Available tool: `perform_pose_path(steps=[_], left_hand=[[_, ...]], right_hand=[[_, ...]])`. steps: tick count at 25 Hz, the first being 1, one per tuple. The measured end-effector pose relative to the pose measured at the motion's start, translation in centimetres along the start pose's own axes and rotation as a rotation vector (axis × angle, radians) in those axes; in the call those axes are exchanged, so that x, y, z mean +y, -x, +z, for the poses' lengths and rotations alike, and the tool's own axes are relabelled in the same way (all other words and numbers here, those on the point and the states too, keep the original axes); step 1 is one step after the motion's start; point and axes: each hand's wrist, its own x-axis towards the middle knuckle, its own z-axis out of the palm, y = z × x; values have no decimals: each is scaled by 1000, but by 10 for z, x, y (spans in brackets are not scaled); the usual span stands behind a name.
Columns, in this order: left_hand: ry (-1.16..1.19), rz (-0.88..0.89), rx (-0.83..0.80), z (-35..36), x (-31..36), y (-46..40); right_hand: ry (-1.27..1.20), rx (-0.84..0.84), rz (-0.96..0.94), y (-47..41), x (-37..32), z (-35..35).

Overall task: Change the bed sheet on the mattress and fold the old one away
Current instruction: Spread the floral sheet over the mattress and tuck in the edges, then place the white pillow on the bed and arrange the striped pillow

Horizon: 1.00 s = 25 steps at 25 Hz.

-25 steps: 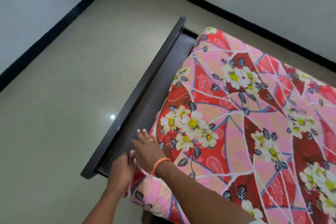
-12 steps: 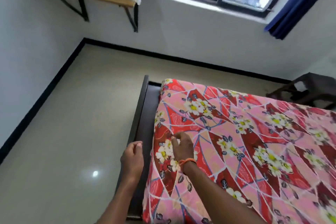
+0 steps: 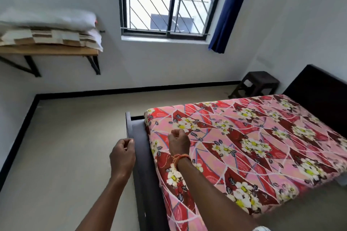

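1. High on the left wall, a wooden shelf (image 3: 48, 50) is carrying a white pillow (image 3: 47, 19) lying on folded cardboard-coloured pieces (image 3: 47, 38).
2. Below it, the pale floor (image 3: 65, 155) is running to a black skirting line along the walls.
3. Over the floor, just beside the dark bed frame (image 3: 142, 155), the left hand (image 3: 123, 156) is hovering with fingers loosely curled, and it is holding nothing that can be made out.
4. To its right, the right hand (image 3: 178, 143), with an orange thread band at the wrist, is hanging over the near-left part of the bed with its fingers curled inward; whether it is pinching the cloth cannot be told. The two hands are apart.
5. The floral bed sheet (image 3: 244, 152), pink and red with white flowers, is lying spread flat over the mattress and covering its visible sides.
6. Above, a barred window (image 3: 169, 2) is sitting in the far wall, with a blue curtain (image 3: 229, 11) hanging at its right.
7. Far right, a dark stool (image 3: 257, 84) is standing in the corner beside the dark headboard (image 3: 319, 92).
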Motion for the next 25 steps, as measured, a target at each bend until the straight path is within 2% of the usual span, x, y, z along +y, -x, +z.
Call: perform_pose_path(steps=[4, 9, 13, 20, 25], left_hand=[[-30, 90, -1, -18, 30, -37], [-75, 150, 78, -76, 33, -111], [-53, 120, 129, -105, 33, -195], [-53, 231, -12, -110, 85, -365], [12, 230, 19, -129, 119, -488]], right_hand=[[-29, 48, 23, -14, -37, 36], [-108, -21, 39, -26, -100, 123], [-111, -50, 11, -49, -149, 194], [-115, -36, 54, -141, -258, 299], [-133, -4, 39, -202, -326, 385]])
